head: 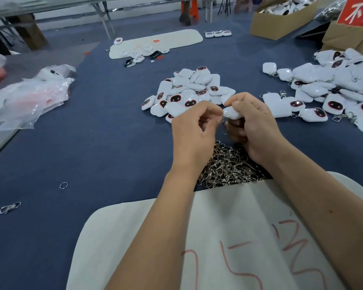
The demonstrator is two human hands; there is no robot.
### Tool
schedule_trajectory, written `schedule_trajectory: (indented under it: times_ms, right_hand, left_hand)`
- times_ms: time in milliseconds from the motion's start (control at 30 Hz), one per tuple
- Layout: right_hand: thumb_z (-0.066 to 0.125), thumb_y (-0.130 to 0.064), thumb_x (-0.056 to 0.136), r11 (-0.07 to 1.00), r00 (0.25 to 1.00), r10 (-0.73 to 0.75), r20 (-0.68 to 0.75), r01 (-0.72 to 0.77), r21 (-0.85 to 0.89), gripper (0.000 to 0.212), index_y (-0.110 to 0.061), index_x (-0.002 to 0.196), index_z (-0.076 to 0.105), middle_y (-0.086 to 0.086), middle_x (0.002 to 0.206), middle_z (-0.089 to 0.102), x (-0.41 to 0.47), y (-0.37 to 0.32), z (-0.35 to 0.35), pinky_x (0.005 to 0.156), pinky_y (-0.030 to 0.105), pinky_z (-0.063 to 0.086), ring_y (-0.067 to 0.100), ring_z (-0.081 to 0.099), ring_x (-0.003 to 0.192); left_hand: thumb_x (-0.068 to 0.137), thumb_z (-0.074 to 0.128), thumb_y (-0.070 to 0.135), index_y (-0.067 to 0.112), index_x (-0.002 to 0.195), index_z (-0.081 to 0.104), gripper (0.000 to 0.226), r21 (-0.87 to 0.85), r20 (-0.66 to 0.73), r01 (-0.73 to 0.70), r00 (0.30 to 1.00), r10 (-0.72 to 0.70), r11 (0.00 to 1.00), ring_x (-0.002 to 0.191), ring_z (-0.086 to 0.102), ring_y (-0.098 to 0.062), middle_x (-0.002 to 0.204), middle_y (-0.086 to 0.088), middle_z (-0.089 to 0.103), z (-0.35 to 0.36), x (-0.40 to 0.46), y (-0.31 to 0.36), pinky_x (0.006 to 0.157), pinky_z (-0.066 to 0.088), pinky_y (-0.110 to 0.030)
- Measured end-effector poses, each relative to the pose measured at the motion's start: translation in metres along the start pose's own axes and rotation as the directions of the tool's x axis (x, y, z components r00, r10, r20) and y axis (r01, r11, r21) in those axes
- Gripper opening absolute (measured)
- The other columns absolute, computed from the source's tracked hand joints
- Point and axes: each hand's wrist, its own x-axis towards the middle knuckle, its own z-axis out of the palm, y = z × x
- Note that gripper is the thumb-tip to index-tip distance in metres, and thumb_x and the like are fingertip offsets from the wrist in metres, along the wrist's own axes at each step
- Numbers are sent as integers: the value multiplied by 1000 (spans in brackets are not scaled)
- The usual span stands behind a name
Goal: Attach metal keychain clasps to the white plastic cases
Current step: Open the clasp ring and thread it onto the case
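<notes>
Blue cloth covered the bench (96,147). The right hand (254,124) gripped a white case (232,113), long axis left-right; the left hand (195,130) pinched its clasp (224,120).

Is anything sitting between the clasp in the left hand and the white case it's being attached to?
Nothing visible. The left hand pinches the clasp right at the white case gripped by the right hand.

Glossy white plastic cases (189,91) at centre; shiny metal clasps (226,166) below; matt blue cloth worktop (92,143); crinkled clear plastic bags (29,97) left.
</notes>
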Motion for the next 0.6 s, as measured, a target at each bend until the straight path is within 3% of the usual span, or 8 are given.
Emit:
schedule_trajectory:
  times_ms: [167, 300, 433, 600]
  right_hand:
    - [54, -12, 102, 998, 994, 25, 102, -30, 54, 4, -10, 101, 58, 3, 67, 47, 0, -2, -3, 50, 24, 23, 15, 36, 51]
    - [56, -4, 101, 994, 992, 32, 123, -45, 100, 10, -8, 108, 62, 7, 73, 55, -1, 0, -3, 49, 23, 35, 15, 46, 55]
    - [61, -11, 101, 1000, 991, -13, 134, 9, 25, 2, -10, 103, 63, 5, 72, 55, 0, 4, -5, 53, 24, 33, 15, 45, 57]
    - [64, -15, 102, 986, 989, -70, 132, 89, -142, 8, -13, 95, 62, 8, 69, 50, 0, 8, -3, 48, 23, 31, 16, 42, 53]
  left_hand:
    - [87, 72, -2, 10, 84, 72, 13, -38, -94, 65, 993, -68, 997, 71, 63, -6, 76, 9, 70, 0, 0, 2, 71, 53, -18]
    - [87, 71, -4, 10, 81, 72, 15, -10, -135, 93, 986, -94, 996, 73, 67, -16, 76, 9, 70, -4, 3, -1, 73, 57, -28]
    - [86, 66, -7, 8, 80, 70, 16, 105, -40, 56, 998, -53, 993, 73, 64, -15, 75, 5, 69, -8, 4, -5, 73, 55, -34]
    - [88, 64, -5, 11, 80, 67, 18, 235, 86, 14, 996, -35, 972, 69, 60, -16, 72, 5, 66, -13, 5, -10, 67, 52, -36]
